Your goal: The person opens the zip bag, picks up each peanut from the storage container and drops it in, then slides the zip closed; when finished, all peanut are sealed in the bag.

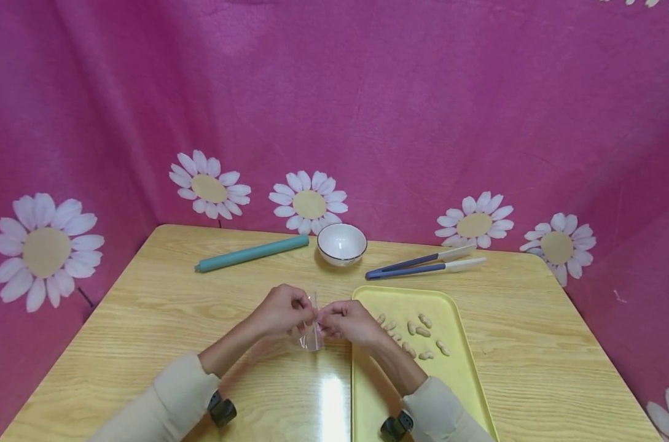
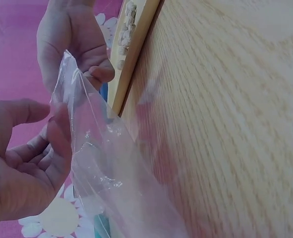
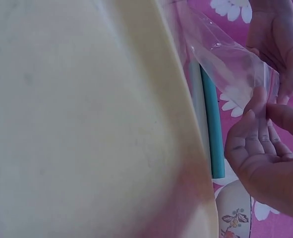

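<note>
A clear plastic zip bag (image 1: pixel 312 337) hangs between both hands over the table, just left of the yellow tray (image 1: pixel 422 393). My left hand (image 1: pixel 283 312) has its thumb and curled fingers at the bag's upper edge; in the left wrist view the bag (image 2: pixel 111 163) slants down from there. From the other side, my right hand (image 1: pixel 352 321) pinches the same edge between thumb and forefinger, its wrist over the tray. The right wrist view shows the zip strip near the right fingertips (image 3: pixel 258 96). Several unshelled peanuts (image 1: pixel 422 331) lie scattered in the tray.
Behind the hands stands a white bowl (image 1: pixel 342 244) with a dark rim. A teal stick (image 1: pixel 251 253) lies to its left. Blue and white tongs (image 1: pixel 422 266) lie spread at its right, beyond the tray. A pink flowered cloth (image 1: pixel 367 110) hangs around the wooden table (image 1: pixel 533 344).
</note>
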Motion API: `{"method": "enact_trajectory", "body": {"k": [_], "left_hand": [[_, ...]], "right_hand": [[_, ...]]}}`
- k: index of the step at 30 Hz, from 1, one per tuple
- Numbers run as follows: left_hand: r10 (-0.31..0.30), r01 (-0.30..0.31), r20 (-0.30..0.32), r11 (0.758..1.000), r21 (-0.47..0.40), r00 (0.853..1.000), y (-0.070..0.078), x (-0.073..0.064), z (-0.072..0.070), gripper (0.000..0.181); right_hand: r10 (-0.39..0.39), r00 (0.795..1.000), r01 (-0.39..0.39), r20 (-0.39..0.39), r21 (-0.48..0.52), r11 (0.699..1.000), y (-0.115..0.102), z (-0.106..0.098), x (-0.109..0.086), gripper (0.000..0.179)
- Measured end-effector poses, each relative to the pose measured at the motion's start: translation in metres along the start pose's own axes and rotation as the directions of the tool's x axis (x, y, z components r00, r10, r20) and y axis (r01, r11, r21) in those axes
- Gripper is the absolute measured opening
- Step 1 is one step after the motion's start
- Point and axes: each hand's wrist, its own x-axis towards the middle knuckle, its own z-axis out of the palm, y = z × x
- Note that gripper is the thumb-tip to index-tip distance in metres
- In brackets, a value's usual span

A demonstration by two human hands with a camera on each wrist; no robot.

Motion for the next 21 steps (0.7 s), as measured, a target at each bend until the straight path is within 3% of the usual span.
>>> {"method": "enact_trajectory", "body": {"k": [6,14,21], "left_hand": [[0.02,-0.02,0.01,1.0,0.015,1.0,-0.0027,0.0003,0.001,0.011],[0.043,-0.041,-0.034,0.997,0.066,0.999,-0.0014,0.0018,0.0042,0.01],[0.038,-0.033,-0.06,0.995,0.091,0.997,0.0003,0.0009,0.0057,0.01]], "right_hand": [[-0.005,1.0,0.005,-0.015,0.007,1.0,0.0001,0.0013,-0.001,0.027],[0.007,0.995,-0.004,-0.1,0.032,0.999,0.0009,0.0045,-0.0024,0.025],[0.02,0.992,-0.013,-0.124,0.064,0.998,-0.0007,0.0092,-0.0025,0.024]]}}
